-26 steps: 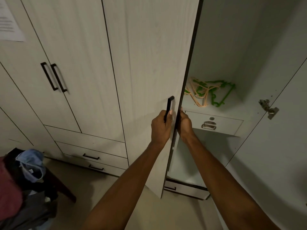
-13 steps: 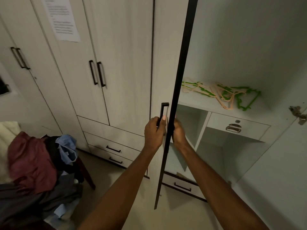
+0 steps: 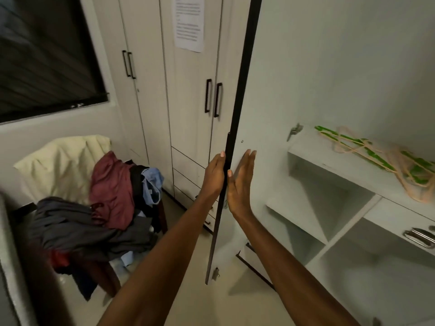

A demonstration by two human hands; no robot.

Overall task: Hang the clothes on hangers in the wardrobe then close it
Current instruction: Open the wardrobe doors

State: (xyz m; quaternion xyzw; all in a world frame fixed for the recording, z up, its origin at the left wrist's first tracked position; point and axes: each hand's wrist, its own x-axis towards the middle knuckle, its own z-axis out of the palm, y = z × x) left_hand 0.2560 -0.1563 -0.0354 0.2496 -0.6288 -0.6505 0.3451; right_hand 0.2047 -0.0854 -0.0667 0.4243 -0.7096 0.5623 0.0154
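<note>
The white wardrobe door [image 3: 266, 95] stands wide open, its dark edge [image 3: 237, 114] facing me. My left hand [image 3: 213, 177] lies flat on the door's outer side by the handle, fingers straight. My right hand [image 3: 240, 184] rests flat on its inner face, fingers apart. Neither hand holds anything. Green and beige hangers [image 3: 381, 158] lie in a tangle on the wardrobe shelf [image 3: 329, 158] at right. A heap of clothes [image 3: 98, 217], maroon, grey, black and light blue, sits on a chair at lower left.
Closed wardrobe doors with black handles [image 3: 213, 98] and a paper notice [image 3: 189, 22] stand behind the open door. A dark window [image 3: 47, 55] is at upper left. A drawer with a metal pull [image 3: 420, 237] sits under the shelf, above open compartments. A cream cloth [image 3: 63, 165] drapes the chair back.
The door has swung further open to the left. Both hands have let go of the handle and edge and now lie flat against the door. My view has turned left.
</note>
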